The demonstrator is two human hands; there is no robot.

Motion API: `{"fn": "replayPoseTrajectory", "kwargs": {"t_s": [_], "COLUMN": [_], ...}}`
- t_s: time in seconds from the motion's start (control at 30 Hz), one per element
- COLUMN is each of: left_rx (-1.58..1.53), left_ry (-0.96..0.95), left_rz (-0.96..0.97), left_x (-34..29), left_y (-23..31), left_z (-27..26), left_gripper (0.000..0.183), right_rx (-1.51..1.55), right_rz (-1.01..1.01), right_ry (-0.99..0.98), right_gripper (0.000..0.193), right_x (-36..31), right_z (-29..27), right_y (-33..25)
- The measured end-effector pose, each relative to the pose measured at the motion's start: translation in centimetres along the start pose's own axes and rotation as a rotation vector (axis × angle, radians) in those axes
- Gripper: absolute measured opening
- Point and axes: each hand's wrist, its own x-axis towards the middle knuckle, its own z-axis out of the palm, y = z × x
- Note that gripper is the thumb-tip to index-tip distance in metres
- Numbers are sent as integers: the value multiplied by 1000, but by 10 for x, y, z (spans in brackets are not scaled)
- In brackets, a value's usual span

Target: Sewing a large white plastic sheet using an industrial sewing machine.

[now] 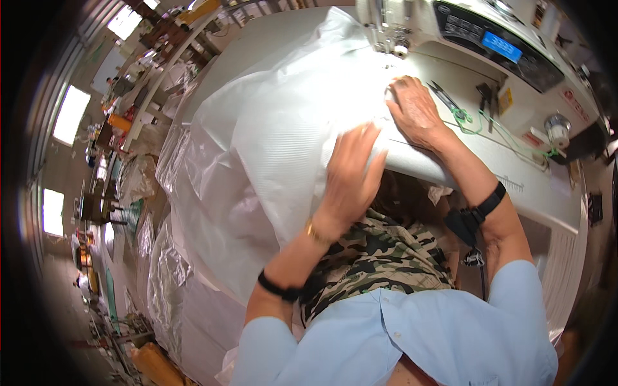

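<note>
A large white, finely ribbed plastic sheet [277, 135] spreads over the sewing table and hangs down at its left front. My right hand [415, 110] is at the sheet's right edge, just in front of the needle area, its fingers curled and closed on that edge. Nearer to me, my left hand [351, 174] is over the sheet's edge, blurred by motion, its fingers stretched out and the thumb apart. The sewing machine head [389, 29] stands beyond both hands, its lamp glaring on the sheet. Glare hides the detail around the needle.
Right of my right hand lie dark thread snips [445, 96] with tangled green thread [465, 119]. A control panel [496, 45] with a lit blue display is on the machine; a bobbin winder [557, 128] sits at the right. Crumpled clear plastic [168, 270] lies at the left.
</note>
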Motion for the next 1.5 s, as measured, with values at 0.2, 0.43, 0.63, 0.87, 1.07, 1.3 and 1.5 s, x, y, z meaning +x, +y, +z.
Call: {"fn": "replayPoseTrajectory", "kwargs": {"t_s": [0.2,0.43,0.63,0.87,1.07,1.3,1.5], "left_rx": [-247,313,776,1400,870,409,3], "left_ry": [-101,-50,160,216,-316,-770,-660], "left_rz": [-1007,-844,-699,-764,-620,-617,-882], "left_x": [-265,-216,-165,-44,-74,-200,-342], "left_y": [-31,-55,-61,-24,-80,-64,-156], "left_z": [-49,-112,-299,-389,-323,-116,-66], "left_gripper": [23,37,46,52,22,37,34], "right_rx": [45,708,546,1111,1712,2046,1627], "right_rz": [-176,98,503,51,345,737,687], "right_ry": [116,74,-567,-434,-833,-512,-262], "right_gripper": [28,16,41,39,33,45,43], "right_x": [-42,-162,-110,-113,-112,-151,-115], "right_z": [-5,54,103,133,43,93,113], "right_y": [-37,-93,-60,-95,-124,-83,-95]}}
